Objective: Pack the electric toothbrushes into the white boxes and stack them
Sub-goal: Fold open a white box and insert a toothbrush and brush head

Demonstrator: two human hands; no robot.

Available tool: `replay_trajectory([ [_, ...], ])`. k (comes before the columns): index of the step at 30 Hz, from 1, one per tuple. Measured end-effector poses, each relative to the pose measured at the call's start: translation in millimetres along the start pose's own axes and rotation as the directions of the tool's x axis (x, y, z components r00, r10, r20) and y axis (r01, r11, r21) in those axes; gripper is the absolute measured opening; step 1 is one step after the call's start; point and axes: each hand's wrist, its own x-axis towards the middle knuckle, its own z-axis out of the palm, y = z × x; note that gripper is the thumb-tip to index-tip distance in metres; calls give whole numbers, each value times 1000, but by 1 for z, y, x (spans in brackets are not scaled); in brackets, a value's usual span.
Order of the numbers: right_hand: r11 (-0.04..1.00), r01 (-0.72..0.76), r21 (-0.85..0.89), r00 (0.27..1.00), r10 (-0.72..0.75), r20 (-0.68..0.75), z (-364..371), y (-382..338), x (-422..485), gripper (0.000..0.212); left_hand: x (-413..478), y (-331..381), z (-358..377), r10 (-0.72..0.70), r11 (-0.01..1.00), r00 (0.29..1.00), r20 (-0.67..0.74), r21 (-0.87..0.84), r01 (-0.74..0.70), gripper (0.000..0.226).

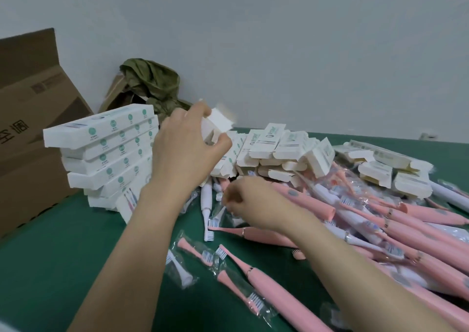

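At the centre of the frame the left hand (185, 148) grips a white box (220, 122), its end flap open, beside the stack of boxes (106, 154) at left. Just below, the right hand (251, 204) curls over the toothbrushes (380, 230) spread across the green table (63, 268); blur hides whether it holds anything.

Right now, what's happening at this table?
A person is mid-packing. The left hand holds an open white box up beside the stack of closed boxes. The right hand is down at the edge of the pile of pink and white toothbrushes; blur hides whether its fingers grip anything. More open-flapped boxes lie heaped behind the pile on the green table.
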Motion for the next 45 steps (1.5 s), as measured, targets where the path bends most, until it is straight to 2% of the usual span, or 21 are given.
replay_trajectory([
  [3,987,35,-155,997,-24,75,17,-4,12,43,-6,-10,7,-3,999,1000,19,34,3,44],
  [6,955,97,-279,989,-62,134,22,-3,25,52,-16,-20,9,20,999,999,47,43,-22,44],
  [10,899,158,-408,977,-83,195,22,2,33,39,-24,-29,12,-3,1000,999,45,-19,4,41],
  [13,849,249,-467,962,-159,224,22,8,35,28,-23,-29,13,-23,998,999,46,-57,25,41],
  [15,869,270,-416,961,-213,179,19,13,34,17,-24,-30,13,-29,997,999,38,-73,31,40],
  [17,946,223,-237,975,-222,33,15,14,30,4,-24,-32,13,-52,994,999,17,-97,53,40],
  [19,988,147,48,981,-139,-138,7,15,27,16,-24,-33,13,-74,991,997,0,-111,74,41],
  [20,982,116,147,976,-86,-200,3,17,25,22,-24,-33,13,-83,990,997,-4,-115,82,41],
  [21,982,88,165,974,-50,-220,-1,18,22,25,-23,-34,12,-89,989,996,-4,-120,88,42],
  [23,1000,-7,-26,990,4,-138,-7,22,16,15,-23,-35,13,-92,988,996,0,-129,91,42],
  [24,986,-60,-154,995,47,-88,-6,23,13,19,-24,-35,13,-90,987,996,3,-130,90,42],
  [25,965,-89,-249,995,75,-64,-4,24,9,34,-24,-35,14,-88,988,996,5,-127,87,42],
  [26,954,-87,-286,995,70,-68,-2,24,6,44,-24,-34,15,-85,989,996,6,-121,85,42],
  [27,955,-57,-291,996,34,-83,-1,21,1,44,-25,-34,16,-82,990,997,6,-114,83,42],
  [29,951,28,-308,999,-34,-14,0,11,-10,32,-25,-33,17,-81,991,997,6,-106,81,41],
  [32,917,18,-398,972,77,220,1,3,-18,27,-25,-33,17,-83,991,997,6,-106,83,41],
  [34,903,5,-429,952,127,279,4,4,-19,23,-25,-33,17,-83,990,996,10,-110,84,41],
  [36,900,7,-436,962,113,250,4,6,-20,27,-26,-32,17,-83,990,996,16,-115,84,41],
  [38,909,17,-417,974,80,214,2,9,-19,19,-26,-32,18,-79,990,997,17,-118,80,41],
  [43,931,3,-365,968,90,236,8,3,-11,24,-26,-32,18,-88,987,996,11,-134,88,43],
  [45,905,42,-424,991,18,136,13,-9,-1,12,-25,-33,18,-88,986,996,2,-138,88,43],
])
